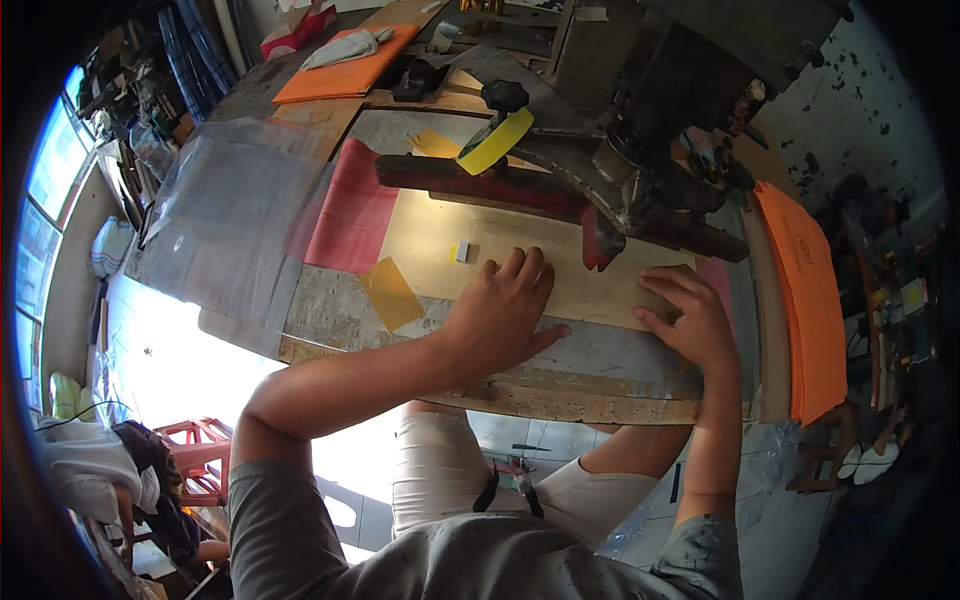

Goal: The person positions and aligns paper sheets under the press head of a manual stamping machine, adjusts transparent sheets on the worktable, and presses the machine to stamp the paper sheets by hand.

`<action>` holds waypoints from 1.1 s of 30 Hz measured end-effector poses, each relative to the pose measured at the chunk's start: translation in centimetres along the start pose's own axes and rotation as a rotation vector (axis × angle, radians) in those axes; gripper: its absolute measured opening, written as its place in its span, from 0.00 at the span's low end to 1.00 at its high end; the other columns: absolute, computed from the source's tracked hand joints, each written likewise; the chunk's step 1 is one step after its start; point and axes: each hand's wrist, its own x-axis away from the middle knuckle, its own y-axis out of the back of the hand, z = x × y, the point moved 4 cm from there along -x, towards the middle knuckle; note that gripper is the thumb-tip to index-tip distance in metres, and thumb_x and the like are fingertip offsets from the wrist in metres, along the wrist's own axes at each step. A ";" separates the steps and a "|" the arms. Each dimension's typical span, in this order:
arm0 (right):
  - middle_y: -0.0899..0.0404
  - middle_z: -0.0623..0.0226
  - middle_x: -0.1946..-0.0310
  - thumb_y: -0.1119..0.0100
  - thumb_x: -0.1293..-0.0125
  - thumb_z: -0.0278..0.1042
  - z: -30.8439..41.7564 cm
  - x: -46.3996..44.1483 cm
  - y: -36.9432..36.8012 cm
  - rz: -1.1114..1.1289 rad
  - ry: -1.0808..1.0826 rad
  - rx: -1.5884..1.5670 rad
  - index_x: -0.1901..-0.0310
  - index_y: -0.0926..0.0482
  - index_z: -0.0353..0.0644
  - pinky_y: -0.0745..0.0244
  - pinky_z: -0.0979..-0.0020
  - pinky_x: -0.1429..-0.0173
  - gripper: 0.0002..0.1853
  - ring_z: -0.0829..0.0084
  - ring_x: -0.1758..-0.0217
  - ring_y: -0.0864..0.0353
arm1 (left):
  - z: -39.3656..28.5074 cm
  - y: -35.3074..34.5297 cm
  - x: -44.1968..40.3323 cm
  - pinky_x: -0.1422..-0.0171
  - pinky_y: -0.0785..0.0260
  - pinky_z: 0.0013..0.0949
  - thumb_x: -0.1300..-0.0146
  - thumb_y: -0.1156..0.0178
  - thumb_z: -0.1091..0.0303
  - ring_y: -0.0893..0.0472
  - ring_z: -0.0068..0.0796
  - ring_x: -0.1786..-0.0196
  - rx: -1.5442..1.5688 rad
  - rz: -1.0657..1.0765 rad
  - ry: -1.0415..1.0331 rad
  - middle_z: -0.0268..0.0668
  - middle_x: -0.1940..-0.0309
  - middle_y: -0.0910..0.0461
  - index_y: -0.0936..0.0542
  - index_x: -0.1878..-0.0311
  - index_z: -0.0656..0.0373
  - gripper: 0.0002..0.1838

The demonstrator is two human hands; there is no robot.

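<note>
A gold-tan sheet lies on the grey metal bed, beneath the dark bar of a heavy machine. My left hand rests over the sheet's near edge, fingers spread and thumb out to the side. Just beyond its fingertips sits a small white block with a yellow patch beside it. Toward the sheet's right end, my right hand touches the surface with thumb and fingers apart. Neither hand appears to grip anything. A loose yellow-brown piece lies left of my left hand.
Red sheet and clear plastic sheets lie to the left. A yellow tape roll leans at the machine bar. Orange sheets stand on the right; a greyish cloth tops another orange stack. Another person is at lower left.
</note>
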 end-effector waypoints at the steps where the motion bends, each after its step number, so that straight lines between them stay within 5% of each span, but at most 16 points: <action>1: 0.10 0.64 0.45 0.17 0.40 0.36 0.0 0.0 -0.1 -0.011 0.008 0.011 0.47 0.09 0.38 0.13 0.61 0.38 0.21 0.60 0.43 0.09 | 0.1 -0.1 0.0 0.30 0.23 0.48 0.23 0.38 0.37 0.23 0.46 0.33 -0.012 -0.009 0.004 0.51 0.35 0.26 0.22 0.32 0.71 0.40; 33: 0.11 0.66 0.37 0.21 0.35 0.38 0.1 0.0 -0.5 0.024 -0.045 0.055 0.42 0.09 0.40 0.18 0.59 0.29 0.21 0.60 0.35 0.13 | 0.2 0.2 -0.2 0.29 0.23 0.49 0.22 0.40 0.37 0.23 0.48 0.32 -0.034 -0.026 -0.004 0.53 0.34 0.25 0.24 0.31 0.72 0.41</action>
